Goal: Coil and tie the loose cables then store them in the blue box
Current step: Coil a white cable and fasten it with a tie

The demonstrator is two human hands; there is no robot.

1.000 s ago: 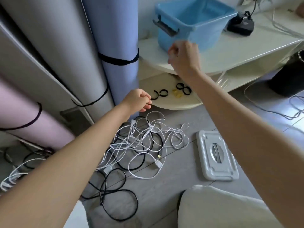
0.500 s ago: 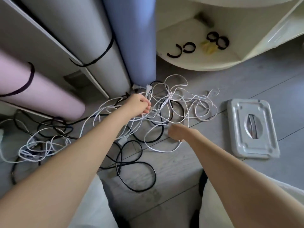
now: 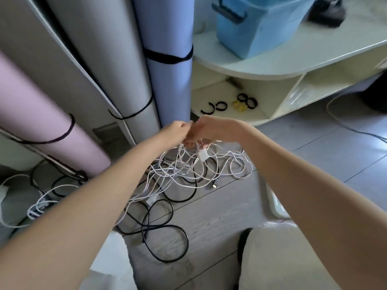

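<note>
Right hand (image 3: 211,127) rose to join left hand (image 3: 174,130) | both pinch white cable (image 3: 188,164) at plug end | limp, light, tangle-prone

Both hands meet just above the tangle of white cables (image 3: 188,170) on the floor: the left hand (image 3: 174,131) and right hand (image 3: 206,130) pinch white strands, a white plug (image 3: 202,155) dangling below them. Beyond the tangle, the blue box (image 3: 261,24) sits on the tabletop (image 3: 314,53)
</note>
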